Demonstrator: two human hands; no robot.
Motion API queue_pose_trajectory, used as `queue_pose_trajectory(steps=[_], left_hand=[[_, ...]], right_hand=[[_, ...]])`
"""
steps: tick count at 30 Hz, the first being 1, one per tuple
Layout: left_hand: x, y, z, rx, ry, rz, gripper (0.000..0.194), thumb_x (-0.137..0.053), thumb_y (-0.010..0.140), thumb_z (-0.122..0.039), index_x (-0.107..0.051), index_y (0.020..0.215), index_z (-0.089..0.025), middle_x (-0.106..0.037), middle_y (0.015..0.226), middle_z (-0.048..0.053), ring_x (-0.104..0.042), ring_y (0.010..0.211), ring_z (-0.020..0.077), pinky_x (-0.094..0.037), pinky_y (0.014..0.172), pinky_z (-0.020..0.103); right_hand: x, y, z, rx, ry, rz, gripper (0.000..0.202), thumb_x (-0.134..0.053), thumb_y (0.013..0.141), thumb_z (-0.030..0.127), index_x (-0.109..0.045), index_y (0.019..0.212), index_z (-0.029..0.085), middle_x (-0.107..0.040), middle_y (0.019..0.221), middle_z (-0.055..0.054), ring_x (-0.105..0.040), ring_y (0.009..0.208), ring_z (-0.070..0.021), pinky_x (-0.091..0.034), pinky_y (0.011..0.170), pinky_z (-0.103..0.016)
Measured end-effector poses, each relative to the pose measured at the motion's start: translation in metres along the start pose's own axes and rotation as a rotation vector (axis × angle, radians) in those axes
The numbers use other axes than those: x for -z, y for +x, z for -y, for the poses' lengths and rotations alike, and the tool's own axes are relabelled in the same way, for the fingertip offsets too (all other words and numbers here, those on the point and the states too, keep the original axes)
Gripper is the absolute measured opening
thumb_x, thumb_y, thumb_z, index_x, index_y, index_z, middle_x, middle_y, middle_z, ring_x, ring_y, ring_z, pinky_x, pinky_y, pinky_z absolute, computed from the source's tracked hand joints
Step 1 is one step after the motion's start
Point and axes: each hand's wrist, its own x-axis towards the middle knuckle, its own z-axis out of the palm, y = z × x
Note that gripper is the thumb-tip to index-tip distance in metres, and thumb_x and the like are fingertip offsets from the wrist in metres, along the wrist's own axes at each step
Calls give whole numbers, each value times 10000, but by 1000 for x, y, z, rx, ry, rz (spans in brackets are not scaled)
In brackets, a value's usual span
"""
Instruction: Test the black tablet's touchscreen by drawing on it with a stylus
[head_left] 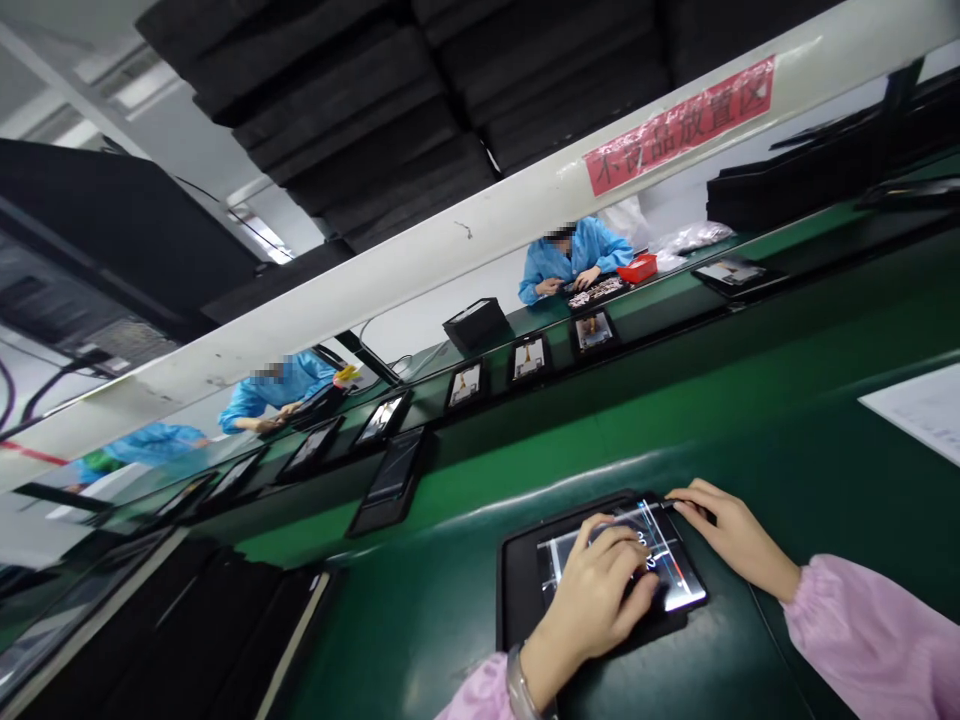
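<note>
Risk: screen smudge or scratch | your left hand (600, 590) curled, knuckles pressing tablet (622, 565) in black tray (517, 600), lower centre | right hand (731, 535) fingertips pinching its top corner | tray could slide on green mat (420, 620)

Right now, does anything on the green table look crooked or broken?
Nothing looks broken or spilled. The left hand rests on the lit screen, which sits in a black tray; the right hand touches the screen's far corner. The other trays stand in a neat row along the green belt.
</note>
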Motion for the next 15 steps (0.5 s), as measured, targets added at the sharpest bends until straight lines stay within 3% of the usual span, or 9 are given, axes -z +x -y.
queue_pose_trajectory(steps=[3, 8, 12, 15], left_hand=[[4, 4, -5, -13, -28, 44, 108, -478, 1037, -276, -536, 1092, -203, -699, 1237, 45, -578, 1246, 236, -322, 1157, 495], [9, 6, -5, 18, 0, 149, 145, -434, 1057, -290, -513, 1154, -216, -668, 1315, 47, -504, 1344, 241, -262, 1187, 516], [13, 7, -4, -9, 38, 310, 219, -452, 1064, -369, -501, 1215, -218, -573, 1459, 42, -338, 1477, 260, -164, 1217, 537], [12, 4, -3, -23, 41, 294, 200, -413, 1073, -352, -522, 1174, -217, -619, 1404, 48, -412, 1425, 250, -180, 1188, 524]], right_hand=[[1, 0, -1, 0, -10, 18, 291, -472, 1081, 441, -673, 1072, 231, -603, 980, -17, -610, 847, -236, -457, 756, -344], [2, 0, -1, -2, -41, 28, 253, -463, 1071, 411, -652, 1069, 242, -621, 1017, -7, -619, 910, -240, -458, 813, -355], [3, -1, -1, 5, -38, 27, 249, -468, 1066, 402, -660, 1041, 245, -628, 1001, -8, -618, 919, -249, -453, 816, -361], [4, -2, 1, 4, -26, 15, 241, -480, 1060, 397, -667, 1024, 249, -628, 988, -8, -617, 912, -252, -450, 806, -357]])
